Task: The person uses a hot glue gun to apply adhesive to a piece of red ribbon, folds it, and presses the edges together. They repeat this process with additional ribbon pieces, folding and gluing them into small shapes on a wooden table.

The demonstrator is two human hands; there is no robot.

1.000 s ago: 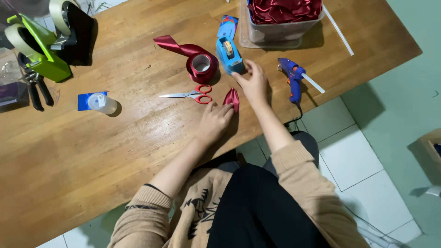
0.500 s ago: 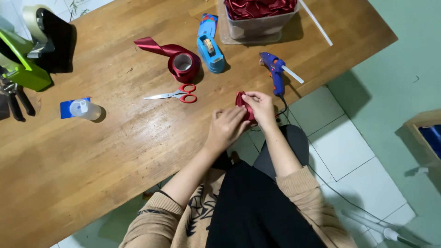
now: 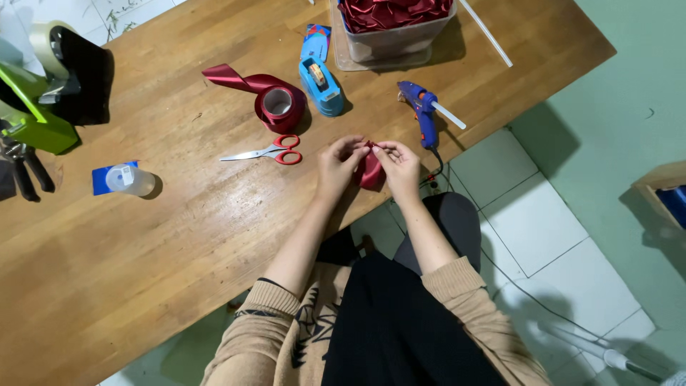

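While both hands work at the table (image 3: 179,236) edge, the red ribbon piece (image 3: 369,171) sits between them, just above the wood. Left hand (image 3: 336,166) and right hand (image 3: 399,163) fingers pinch its top. Scissors (image 3: 268,151) just left; ribbon roll (image 3: 279,106), blue dispenser (image 3: 321,86) behind; glue gun (image 3: 421,111) to the right.

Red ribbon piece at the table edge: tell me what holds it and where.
Both hands hold the red ribbon piece: left hand and right hand pinch its top edge between fingertips.
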